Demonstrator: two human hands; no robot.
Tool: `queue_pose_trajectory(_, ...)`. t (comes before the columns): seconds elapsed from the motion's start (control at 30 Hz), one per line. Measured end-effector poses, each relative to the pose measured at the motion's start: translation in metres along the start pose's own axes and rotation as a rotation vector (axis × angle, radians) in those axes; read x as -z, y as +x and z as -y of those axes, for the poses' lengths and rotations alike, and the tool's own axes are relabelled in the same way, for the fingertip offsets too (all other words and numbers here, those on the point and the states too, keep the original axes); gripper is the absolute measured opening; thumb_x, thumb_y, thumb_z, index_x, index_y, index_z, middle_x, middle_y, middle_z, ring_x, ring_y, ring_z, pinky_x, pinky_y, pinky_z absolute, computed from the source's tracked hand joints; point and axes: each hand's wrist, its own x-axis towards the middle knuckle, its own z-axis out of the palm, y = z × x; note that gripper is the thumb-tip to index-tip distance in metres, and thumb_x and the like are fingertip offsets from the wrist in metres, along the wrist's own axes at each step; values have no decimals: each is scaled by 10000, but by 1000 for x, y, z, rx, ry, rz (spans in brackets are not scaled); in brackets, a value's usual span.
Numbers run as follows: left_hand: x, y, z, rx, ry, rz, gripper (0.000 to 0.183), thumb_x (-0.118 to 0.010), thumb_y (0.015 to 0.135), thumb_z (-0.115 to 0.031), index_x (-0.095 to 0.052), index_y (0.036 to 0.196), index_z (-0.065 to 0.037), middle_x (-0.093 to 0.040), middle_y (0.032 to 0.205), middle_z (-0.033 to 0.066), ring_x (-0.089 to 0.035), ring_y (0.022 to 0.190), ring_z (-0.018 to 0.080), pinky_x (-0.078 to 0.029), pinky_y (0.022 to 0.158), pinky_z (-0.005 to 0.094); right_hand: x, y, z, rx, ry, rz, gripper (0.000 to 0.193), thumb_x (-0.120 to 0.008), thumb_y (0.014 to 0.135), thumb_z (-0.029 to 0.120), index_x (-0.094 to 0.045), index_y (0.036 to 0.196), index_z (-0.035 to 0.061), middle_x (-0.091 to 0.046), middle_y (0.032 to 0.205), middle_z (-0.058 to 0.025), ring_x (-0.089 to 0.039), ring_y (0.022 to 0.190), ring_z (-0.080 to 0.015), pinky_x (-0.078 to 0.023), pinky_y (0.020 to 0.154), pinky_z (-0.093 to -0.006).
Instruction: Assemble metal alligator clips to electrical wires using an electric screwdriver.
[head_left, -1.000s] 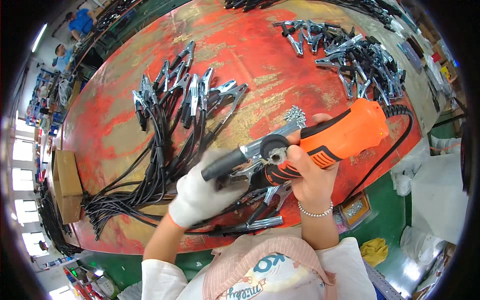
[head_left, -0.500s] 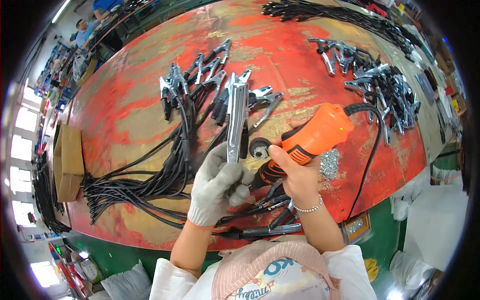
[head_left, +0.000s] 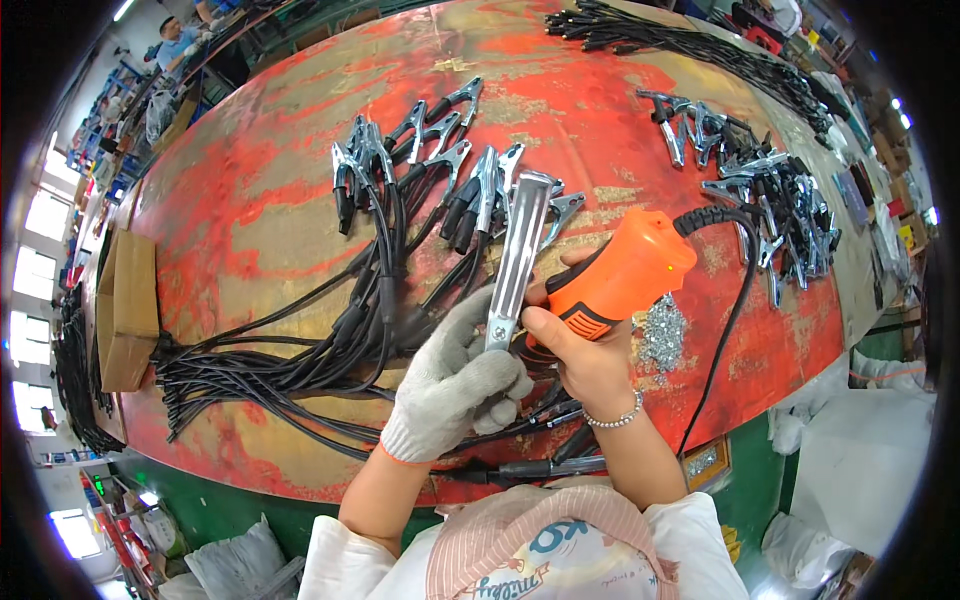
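My left hand (head_left: 455, 385), in a pale knitted glove, is closed around the lower end of a silver metal spring clamp (head_left: 521, 245). The clamp stands up from the fingers, tilted slightly right. My bare right hand (head_left: 590, 360) wraps round an orange and black corded power tool (head_left: 630, 265), probably an electric screwdriver. Its front end points down and left toward the gloved fingers; the tip is hidden behind the hand and clamp. Just beyond, several similar clamps (head_left: 440, 135) lie fixed to black cables (head_left: 385, 270).
Loose clamps (head_left: 775, 200) are heaped on the right of the red worn table (head_left: 270, 215). Small metal fasteners (head_left: 662, 335) lie beside my right hand. The tool's black cord (head_left: 735, 330) crosses the table. More black cables (head_left: 640, 30) lie far back; a cardboard box (head_left: 130, 310) stands left.
The clamp in my left hand has moved right and now leans over the front of the power tool. A round dark metal part by my right thumb is no longer visible.
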Motion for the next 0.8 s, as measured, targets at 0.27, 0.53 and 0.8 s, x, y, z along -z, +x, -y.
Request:
queue_pose_trajectory(0.27,-1,14,10,-129,-46,-72,563,-589,825,-63,-306,1306,11,-558,1008,133,-581,633,124,-449,465,210,-6,-2,32,256,-188,-130,709,-638,729,-34,-272,1328,61,-517,1125,-128,-602,860,-178,-498,759,-303)
queue_pose_trajectory(0.53,-1,27,19,-121,60,-108,508,-555,835,-48,-320,1268,74,-536,1092,179,-621,818,164,-527,621,243,10,-27,102,876,273,-53,526,-628,768,23,-361,1199,165,-437,934,-13,-428,670,-90,-390,652,-222)
queue_pose_trajectory(0.8,-3,27,23,-142,60,-125,518,-546,840,-41,-310,1287,70,-525,1128,166,-618,833,175,-528,637,247,9,-27,92,841,162,-58,532,-637,773,34,-361,1209,162,-407,915,-2,-430,676,-83,-398,679,-214)
